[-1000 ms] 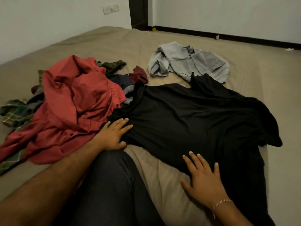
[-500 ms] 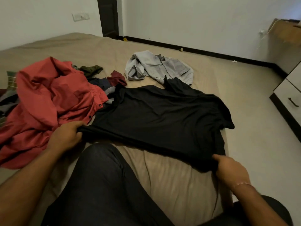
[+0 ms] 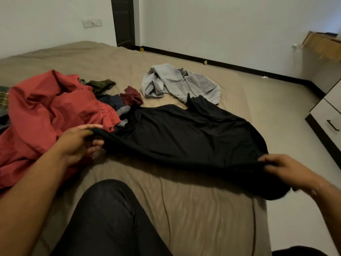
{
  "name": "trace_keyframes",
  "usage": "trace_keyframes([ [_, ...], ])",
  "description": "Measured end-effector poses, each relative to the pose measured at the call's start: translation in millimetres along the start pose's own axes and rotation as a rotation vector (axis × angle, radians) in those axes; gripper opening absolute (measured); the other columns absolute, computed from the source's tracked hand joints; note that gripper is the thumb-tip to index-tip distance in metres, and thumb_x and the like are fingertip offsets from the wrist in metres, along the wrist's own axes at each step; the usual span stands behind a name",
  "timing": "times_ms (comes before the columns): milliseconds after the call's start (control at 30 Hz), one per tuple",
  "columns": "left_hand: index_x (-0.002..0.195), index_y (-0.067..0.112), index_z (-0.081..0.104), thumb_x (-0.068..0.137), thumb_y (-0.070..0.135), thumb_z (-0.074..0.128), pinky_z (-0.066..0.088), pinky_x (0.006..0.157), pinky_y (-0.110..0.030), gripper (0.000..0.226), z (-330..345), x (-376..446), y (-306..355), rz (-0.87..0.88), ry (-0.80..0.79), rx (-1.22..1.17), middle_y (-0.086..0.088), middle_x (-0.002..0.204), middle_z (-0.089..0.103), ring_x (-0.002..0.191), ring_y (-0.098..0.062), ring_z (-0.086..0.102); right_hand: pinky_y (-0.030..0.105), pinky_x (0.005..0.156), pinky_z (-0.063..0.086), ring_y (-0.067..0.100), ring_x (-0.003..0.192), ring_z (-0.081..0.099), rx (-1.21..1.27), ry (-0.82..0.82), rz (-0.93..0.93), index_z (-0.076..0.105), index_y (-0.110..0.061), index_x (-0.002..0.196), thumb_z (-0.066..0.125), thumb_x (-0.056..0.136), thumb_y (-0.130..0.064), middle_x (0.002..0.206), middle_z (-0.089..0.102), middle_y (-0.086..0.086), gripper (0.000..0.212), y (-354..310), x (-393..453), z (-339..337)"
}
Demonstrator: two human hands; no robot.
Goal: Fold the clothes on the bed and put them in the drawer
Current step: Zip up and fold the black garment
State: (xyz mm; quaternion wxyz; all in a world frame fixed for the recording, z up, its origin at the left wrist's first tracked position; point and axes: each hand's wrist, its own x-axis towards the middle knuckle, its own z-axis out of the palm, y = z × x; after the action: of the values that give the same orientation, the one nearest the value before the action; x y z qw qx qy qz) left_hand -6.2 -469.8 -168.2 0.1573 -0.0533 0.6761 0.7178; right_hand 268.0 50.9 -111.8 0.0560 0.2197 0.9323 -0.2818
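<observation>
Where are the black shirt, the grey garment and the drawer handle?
black shirt (image 3: 184, 137), head view, middle of its spread body.
grey garment (image 3: 177, 84), head view, its crumpled middle.
drawer handle (image 3: 332, 125), head view, the dark bar.

red shirt (image 3: 46, 117) runs off the left edge, burying most of the plaid garment (image 3: 3, 97) and the dark clothes beneath. right hand (image 3: 287, 170) is motion-blurred, fingertips lost in the black shirt (image 3: 184, 137). drawer unit (image 3: 330, 115) is cropped at the right.
</observation>
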Motion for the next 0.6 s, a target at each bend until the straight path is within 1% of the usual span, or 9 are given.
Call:
trace_keyframes([
  [67, 0.104, 0.017, 0.066, 0.106, 0.005, 0.036, 0.062, 0.062, -0.027, 0.033, 28, 29, 12, 0.014, 0.026, -0.084, -0.013, 0.095, 0.070, 0.062, -0.015, 0.073, 0.040, 0.080, 0.060, 0.026, 0.089, 0.072, 0.003, 0.080, 0.066, 0.077, -0.029, 0.100, 0.059, 0.099, -0.008, 0.098, 0.076, 0.001, 0.028, 2, 50, -13],
  [100, 0.106, 0.016, 0.066, 0.107, 0.006, 0.038, 0.063, 0.068, -0.029, 0.030, 43, 44, 14, 0.022, 0.036, -0.100, -0.016, 0.106, 0.069, 0.071, -0.019, 0.075, 0.036, 0.072, 0.058, 0.028, 0.083, 0.070, -0.006, 0.137, 0.107, 0.076, -0.027, 0.101, 0.059, 0.098, -0.008, 0.098, 0.076, 0.004, 0.025, 2, 72, -15],
  [167, 0.130, 0.014, 0.058, 0.106, 0.008, 0.047, 0.059, 0.080, -0.035, 0.027, 71, 72, 14, 0.042, 0.043, -0.035, -0.019, 0.129, 0.064, 0.094, -0.026, 0.072, 0.034, 0.071, 0.053, 0.031, 0.085, 0.065, -0.109, 0.316, 0.202, 0.070, -0.024, 0.112, 0.060, 0.092, -0.014, 0.107, 0.073, 0.010, 0.025, 2, 110, -11],
  [233, 0.158, 0.021, 0.028, 0.100, 0.014, 0.064, 0.054, 0.095, -0.042, 0.068, 92, 87, 4, 0.100, 0.008, 0.201, -0.015, 0.150, 0.051, 0.122, -0.028, 0.062, 0.047, 0.084, 0.053, 0.038, 0.103, 0.060, -0.353, 0.520, 0.214, 0.064, -0.022, 0.123, 0.063, 0.084, -0.020, 0.121, 0.066, 0.012, 0.039, -6, 121, 7],
  [300, 0.164, 0.026, 0.010, 0.091, 0.022, 0.076, 0.042, 0.115, -0.046, 0.099, 105, 85, -6, 0.351, -0.059, 0.628, -0.008, 0.161, 0.037, 0.143, -0.025, 0.044, 0.050, 0.088, 0.050, 0.040, 0.110, 0.057, -0.376, 0.608, 0.007, 0.063, -0.019, 0.126, 0.068, 0.081, -0.023, 0.124, 0.062, 0.012, 0.045, -8, 124, 38],
  [400, 0.164, 0.028, 0.018, 0.081, 0.038, 0.071, 0.035, 0.121, -0.044, 0.099, 112, 73, -40, 0.840, -0.345, 1.264, -0.004, 0.165, 0.032, 0.150, -0.020, 0.034, 0.048, 0.101, 0.050, 0.029, 0.122, 0.056, -0.420, 0.284, -0.225, 0.057, -0.028, 0.137, 0.062, 0.080, -0.053, 0.135, 0.058, 0.001, 0.062, -5, 104, 99],
  [467, 0.164, 0.028, 0.021, 0.081, 0.044, 0.056, 0.036, 0.120, -0.041, 0.091, 112, 72, -69, 0.879, -0.458, 1.569, -0.003, 0.167, 0.029, 0.152, -0.020, 0.031, 0.053, 0.123, 0.027, 0.021, 0.146, 0.036, -0.508, 0.032, -0.145, 0.038, -0.035, 0.155, 0.052, 0.082, -0.065, 0.157, 0.039, -0.005, 0.080, 8, 98, 128],
  [533, 0.161, 0.027, 0.030, 0.082, 0.043, 0.051, 0.035, 0.119, -0.044, 0.083, 109, 79, -86, 0.841, -0.367, 1.674, -0.005, 0.166, 0.034, 0.151, -0.023, 0.034, 0.060, 0.126, 0.007, 0.018, 0.157, 0.013, -0.516, -0.007, -0.060, 0.023, -0.039, 0.161, 0.046, 0.084, -0.060, 0.168, 0.020, -0.006, 0.083, 20, 98, 140],
  [600, 0.158, 0.024, 0.038, 0.081, 0.038, 0.061, 0.033, 0.118, -0.050, 0.081, 105, 90, -84, 0.737, -0.185, 1.705, -0.009, 0.163, 0.039, 0.150, -0.027, 0.037, 0.066, 0.123, 0.005, 0.021, 0.159, 0.002, -0.579, 0.017, -0.029, 0.015, -0.043, 0.162, 0.047, 0.086, -0.054, 0.170, 0.013, -0.005, 0.083, 25, 106, 134],
])
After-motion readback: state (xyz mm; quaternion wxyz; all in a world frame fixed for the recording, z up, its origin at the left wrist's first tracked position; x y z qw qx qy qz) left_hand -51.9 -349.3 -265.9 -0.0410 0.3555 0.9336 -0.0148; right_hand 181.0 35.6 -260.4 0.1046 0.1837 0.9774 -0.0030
